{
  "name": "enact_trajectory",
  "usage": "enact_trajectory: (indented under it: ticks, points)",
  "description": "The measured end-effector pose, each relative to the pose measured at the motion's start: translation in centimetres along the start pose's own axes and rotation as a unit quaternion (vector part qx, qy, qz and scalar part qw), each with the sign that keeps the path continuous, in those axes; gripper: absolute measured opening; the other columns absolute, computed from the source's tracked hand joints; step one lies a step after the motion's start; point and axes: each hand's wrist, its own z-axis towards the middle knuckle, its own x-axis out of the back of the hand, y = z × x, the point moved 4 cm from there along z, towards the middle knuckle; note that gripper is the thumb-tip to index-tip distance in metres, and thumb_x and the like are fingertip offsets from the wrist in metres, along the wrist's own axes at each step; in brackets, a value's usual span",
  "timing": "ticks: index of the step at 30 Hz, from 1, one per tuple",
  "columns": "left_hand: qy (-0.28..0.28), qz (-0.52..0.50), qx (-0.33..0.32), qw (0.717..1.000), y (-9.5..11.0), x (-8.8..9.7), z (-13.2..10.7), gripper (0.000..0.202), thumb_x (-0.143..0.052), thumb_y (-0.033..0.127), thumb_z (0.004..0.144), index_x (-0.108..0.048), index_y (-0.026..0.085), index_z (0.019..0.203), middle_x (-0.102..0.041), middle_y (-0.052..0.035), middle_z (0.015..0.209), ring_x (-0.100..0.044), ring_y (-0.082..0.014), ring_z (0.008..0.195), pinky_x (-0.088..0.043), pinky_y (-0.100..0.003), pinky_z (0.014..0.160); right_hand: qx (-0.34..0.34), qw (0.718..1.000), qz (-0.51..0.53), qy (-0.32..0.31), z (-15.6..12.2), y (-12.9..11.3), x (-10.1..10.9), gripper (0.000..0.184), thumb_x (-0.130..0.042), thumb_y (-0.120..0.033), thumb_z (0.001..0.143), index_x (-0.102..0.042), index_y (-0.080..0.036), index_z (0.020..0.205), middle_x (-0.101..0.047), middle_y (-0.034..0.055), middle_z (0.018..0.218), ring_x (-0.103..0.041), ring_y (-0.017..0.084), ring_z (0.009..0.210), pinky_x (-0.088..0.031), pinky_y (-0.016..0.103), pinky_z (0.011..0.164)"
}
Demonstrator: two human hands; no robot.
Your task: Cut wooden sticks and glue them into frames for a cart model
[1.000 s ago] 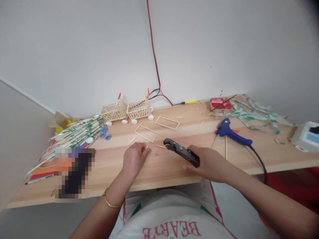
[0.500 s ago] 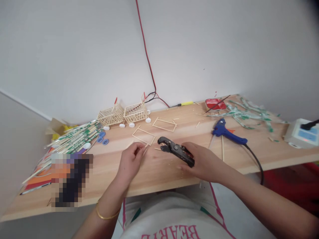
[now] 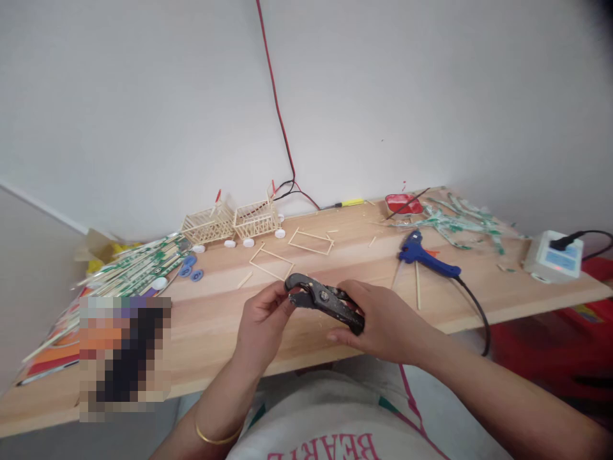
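My right hand (image 3: 371,319) is wrapped round the handles of black pruning shears (image 3: 325,300), whose jaws point left and stand apart. At those jaws, my left hand (image 3: 263,322) is closed in a pinch on a thin wooden stick, mostly hidden now behind the fingers and the tool. Just beyond lie two flat rectangular stick frames, a nearer frame (image 3: 271,262) and a farther frame (image 3: 311,241). A short cut stick (image 3: 244,280) rests near my left hand.
Two small stick carts on white wheels, a left cart (image 3: 208,227) and a right cart (image 3: 257,220), stand by the wall. Bundled sticks (image 3: 138,265) and blue wheels (image 3: 190,266) lie left. A blue glue gun (image 3: 428,255), red dish (image 3: 403,204) and power socket (image 3: 553,255) are right.
My hands have come together: the shears moved left to my left fingers, and my left hand shifted slightly right. The short stick beside it now shows more fully. The view has shifted a little.
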Motion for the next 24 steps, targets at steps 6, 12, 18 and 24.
enact_trajectory:
  ticks: [6, 12, 18, 24]
  points:
    - [-0.02, 0.035, -0.02, 0.999, 0.76, -0.24, -0.13, 0.01, -0.062, 0.023, 0.077, -0.066, 0.016, 0.082, -0.067, -0.0021, 0.083, -0.06, -0.0156, 0.083, -0.045, -0.025, 0.08, 0.007, 1.0, -0.028, 0.006, -0.04, 0.03, 0.01, 0.038, -0.058, -0.055, 0.073, -0.048, -0.021, 0.085, -0.061, 0.0018, 0.078, -0.054, 0.016, 0.064, -0.03, 0.025, 0.055]
    - [-0.031, 0.071, -0.049, 0.996, 0.6, -0.1, -0.11, 0.009, -0.059, 0.022, 0.08, -0.064, 0.016, 0.082, -0.067, -0.0022, 0.086, -0.059, -0.0155, 0.084, -0.045, -0.025, 0.08, 0.005, 0.999, -0.048, -0.001, -0.01, -0.02, -0.08, 0.038, -0.056, -0.057, 0.074, -0.046, -0.021, 0.081, -0.061, 0.001, 0.075, -0.054, 0.017, 0.063, -0.028, 0.025, 0.054]
    - [-0.043, 0.143, -0.107, 0.983, 0.66, -0.05, -0.31, 0.015, -0.053, 0.022, 0.084, -0.065, 0.018, 0.092, -0.067, -0.0032, 0.094, -0.059, -0.0151, 0.086, -0.045, -0.025, 0.08, 0.014, 0.996, -0.088, -0.006, 0.26, 0.25, -0.27, 0.042, -0.054, -0.061, 0.073, -0.045, -0.021, 0.08, -0.06, 0.0019, 0.073, -0.055, 0.018, 0.065, -0.027, 0.025, 0.054]
    - [-0.036, 0.181, -0.129, 0.974, 0.9, -0.36, -0.48, 0.018, -0.051, 0.021, 0.086, -0.065, 0.02, 0.097, -0.068, -0.0023, 0.096, -0.06, -0.0148, 0.088, -0.045, -0.024, 0.079, 0.034, 0.989, -0.141, -0.019, 0.66, 0.61, -0.38, 0.048, -0.047, -0.068, 0.074, -0.047, -0.02, 0.08, -0.061, 0.0041, 0.072, -0.056, 0.019, 0.063, -0.025, 0.026, 0.053]
